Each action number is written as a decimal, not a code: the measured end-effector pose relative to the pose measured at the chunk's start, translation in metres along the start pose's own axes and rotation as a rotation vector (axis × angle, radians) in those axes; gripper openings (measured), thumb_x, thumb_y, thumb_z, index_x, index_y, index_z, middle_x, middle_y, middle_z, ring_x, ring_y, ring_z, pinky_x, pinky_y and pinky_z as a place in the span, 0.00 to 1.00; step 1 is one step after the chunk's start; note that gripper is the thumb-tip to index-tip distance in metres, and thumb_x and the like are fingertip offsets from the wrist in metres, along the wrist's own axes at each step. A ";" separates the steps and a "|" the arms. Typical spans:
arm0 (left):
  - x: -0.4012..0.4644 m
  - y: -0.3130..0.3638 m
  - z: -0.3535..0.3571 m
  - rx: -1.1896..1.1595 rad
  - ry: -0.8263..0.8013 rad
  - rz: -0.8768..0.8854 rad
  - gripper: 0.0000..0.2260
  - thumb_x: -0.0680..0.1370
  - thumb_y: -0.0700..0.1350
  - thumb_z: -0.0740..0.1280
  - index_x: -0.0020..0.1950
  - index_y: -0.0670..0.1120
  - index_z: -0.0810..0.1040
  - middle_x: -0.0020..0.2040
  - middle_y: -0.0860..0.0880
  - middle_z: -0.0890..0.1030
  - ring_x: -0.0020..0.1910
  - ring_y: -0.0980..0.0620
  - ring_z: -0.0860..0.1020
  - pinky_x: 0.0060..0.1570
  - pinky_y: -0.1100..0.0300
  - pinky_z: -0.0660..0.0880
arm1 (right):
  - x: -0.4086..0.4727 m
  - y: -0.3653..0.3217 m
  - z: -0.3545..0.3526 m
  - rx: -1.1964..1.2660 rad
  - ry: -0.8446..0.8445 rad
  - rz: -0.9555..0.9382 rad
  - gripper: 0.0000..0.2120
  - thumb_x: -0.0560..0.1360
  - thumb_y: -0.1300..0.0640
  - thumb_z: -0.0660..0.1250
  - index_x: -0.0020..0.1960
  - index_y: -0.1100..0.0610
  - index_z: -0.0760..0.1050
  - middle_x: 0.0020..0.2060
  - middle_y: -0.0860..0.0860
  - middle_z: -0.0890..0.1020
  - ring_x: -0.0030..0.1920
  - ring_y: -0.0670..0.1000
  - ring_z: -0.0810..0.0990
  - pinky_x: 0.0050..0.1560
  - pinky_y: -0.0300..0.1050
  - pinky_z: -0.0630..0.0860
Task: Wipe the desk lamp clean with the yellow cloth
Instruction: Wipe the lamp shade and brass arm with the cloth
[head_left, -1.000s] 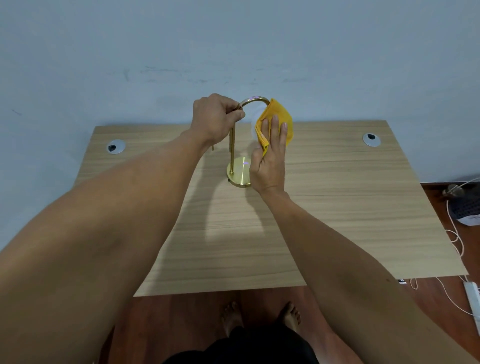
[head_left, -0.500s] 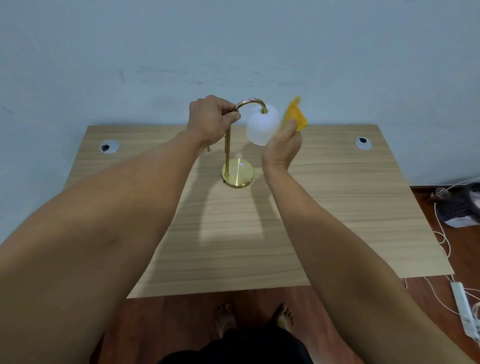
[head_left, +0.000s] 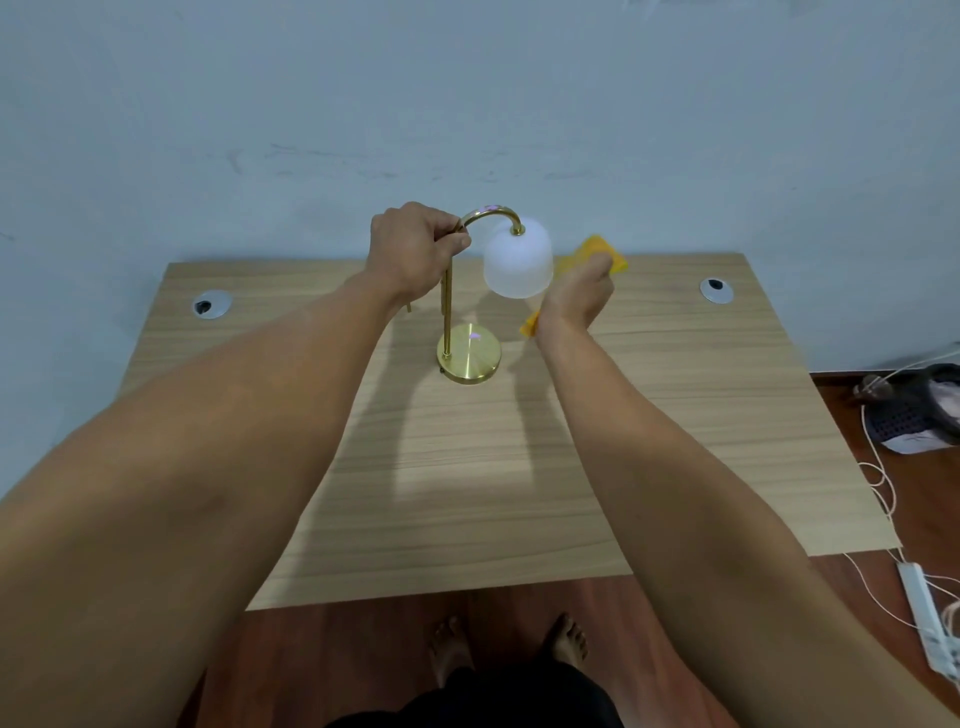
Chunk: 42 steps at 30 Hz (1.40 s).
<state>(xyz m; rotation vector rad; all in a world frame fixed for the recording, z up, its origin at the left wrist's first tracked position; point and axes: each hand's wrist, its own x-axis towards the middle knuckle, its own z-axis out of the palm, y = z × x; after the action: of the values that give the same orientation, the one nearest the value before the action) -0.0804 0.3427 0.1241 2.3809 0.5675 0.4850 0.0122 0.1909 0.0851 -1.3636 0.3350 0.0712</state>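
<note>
A desk lamp stands at the back middle of the wooden desk (head_left: 675, 441): a round brass base (head_left: 470, 356), a thin brass stem curving over at the top, and a white frosted shade (head_left: 518, 262) hanging on the right. My left hand (head_left: 413, 247) is shut around the top of the stem, just left of the curve. My right hand (head_left: 576, 293) holds the yellow cloth (head_left: 597, 254) against the right side of the shade. The cloth shows above the fingers and as a small corner below the wrist; the rest is hidden by the hand.
Two round cable grommets sit in the desk's back corners, the left grommet (head_left: 212, 304) and the right grommet (head_left: 717, 290). A pale wall rises right behind the desk. On the floor to the right lie a dark basket (head_left: 914, 408), white cables and a power strip (head_left: 930, 618). My bare feet show under the front edge.
My right hand with the cloth has slid from the front of the shade round to its right side, uncovering the white shade. My left hand has kept its hold on the stem.
</note>
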 end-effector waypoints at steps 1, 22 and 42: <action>0.000 0.000 0.000 -0.005 0.001 0.003 0.13 0.78 0.50 0.68 0.43 0.42 0.84 0.32 0.41 0.74 0.35 0.44 0.70 0.53 0.46 0.76 | 0.001 -0.008 0.004 -0.046 -0.052 -0.089 0.13 0.75 0.48 0.52 0.34 0.53 0.61 0.31 0.48 0.66 0.35 0.53 0.64 0.36 0.47 0.64; -0.001 -0.001 0.004 -0.040 0.005 -0.028 0.15 0.77 0.52 0.68 0.43 0.39 0.82 0.34 0.36 0.77 0.39 0.36 0.74 0.49 0.48 0.75 | 0.027 -0.046 0.046 -0.574 -0.629 -0.151 0.25 0.74 0.44 0.50 0.35 0.52 0.82 0.41 0.48 0.87 0.45 0.56 0.82 0.49 0.51 0.77; -0.004 0.004 0.003 -0.007 0.058 -0.045 0.15 0.77 0.52 0.68 0.43 0.40 0.83 0.35 0.37 0.78 0.35 0.49 0.69 0.49 0.47 0.76 | 0.040 -0.058 0.021 -0.429 -0.742 -0.074 0.24 0.81 0.57 0.53 0.27 0.52 0.72 0.24 0.43 0.76 0.26 0.44 0.73 0.28 0.32 0.67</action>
<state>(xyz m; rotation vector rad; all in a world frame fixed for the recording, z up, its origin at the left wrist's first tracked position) -0.0809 0.3358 0.1238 2.3480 0.6430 0.5362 0.0684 0.1931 0.1321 -1.6611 -0.3763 0.5979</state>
